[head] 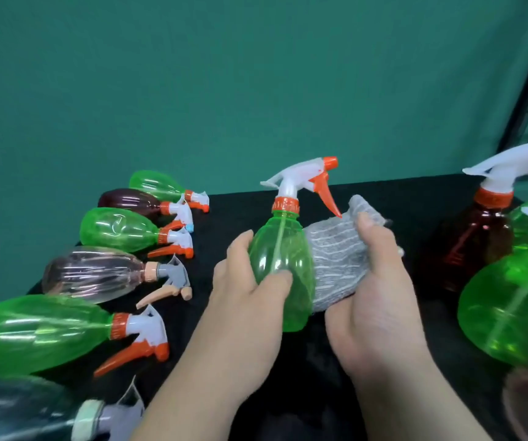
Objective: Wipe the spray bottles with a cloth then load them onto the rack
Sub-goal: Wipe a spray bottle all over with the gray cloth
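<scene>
Green spray bottle [280,265]: standing upright between the hands, nozzle pointing right.
Left hand [243,288]: gripping its left side, thumb lying across the front.
Right hand [374,300]: fingers curling round a grey cloth [335,259], pressing it against the bottle's right side.
Lying bottles [119,230]: resting in a row left of the left hand.
Standing bottles [475,243]: grouping right of the right hand.

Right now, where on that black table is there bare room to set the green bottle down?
Bare table lies behind the held bottle, between the lying bottles on the left and the standing brown bottle. Both side edges are crowded with bottles.
</scene>
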